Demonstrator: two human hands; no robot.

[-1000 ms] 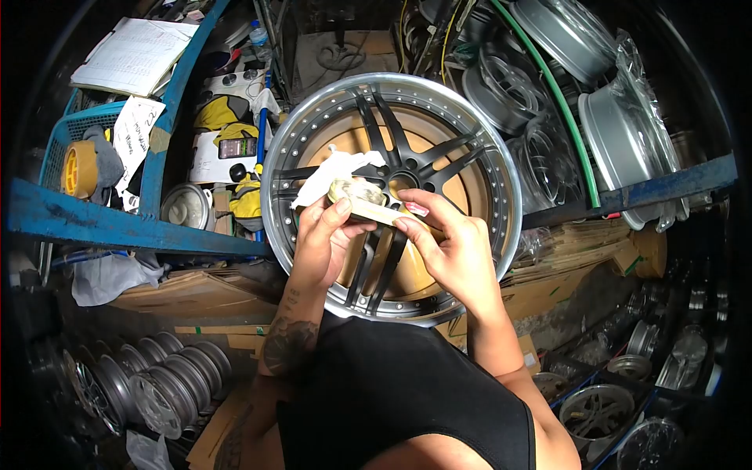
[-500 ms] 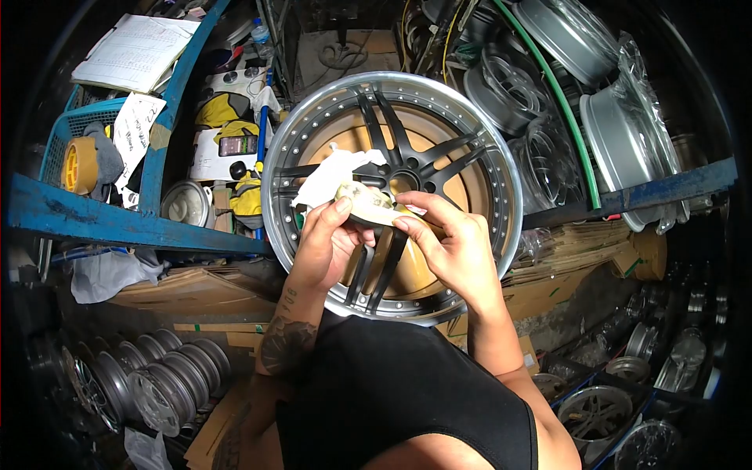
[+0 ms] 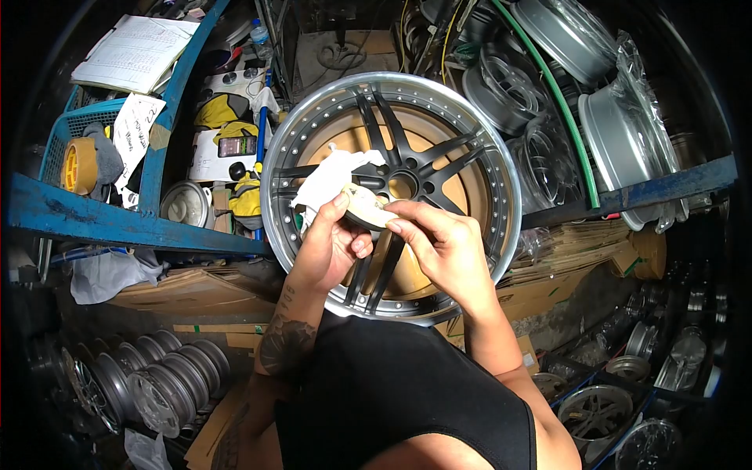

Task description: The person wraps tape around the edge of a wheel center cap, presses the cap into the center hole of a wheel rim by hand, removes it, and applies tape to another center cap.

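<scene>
A large wheel (image 3: 511, 196) with black spokes lies before the person. Over it, the right hand (image 3: 448, 244) pinches the near right end of a small, pale, dark-edged piece (image 3: 366, 213) between thumb and forefinger; the left hand (image 3: 319, 244) grips its left end, fingers curled. Crumpled white material (image 3: 330, 178) sits beyond, toward the wheel's left edge.

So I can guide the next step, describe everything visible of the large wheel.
The wheel lies face up: bright metallic lip, small bolts ringing its face, paired matte-black spokes, round centre hole with smaller holes around it. Brown shows through the gaps. White cloth or paper lies over its left side; left hand and right hand are above it, contact unclear.
</scene>
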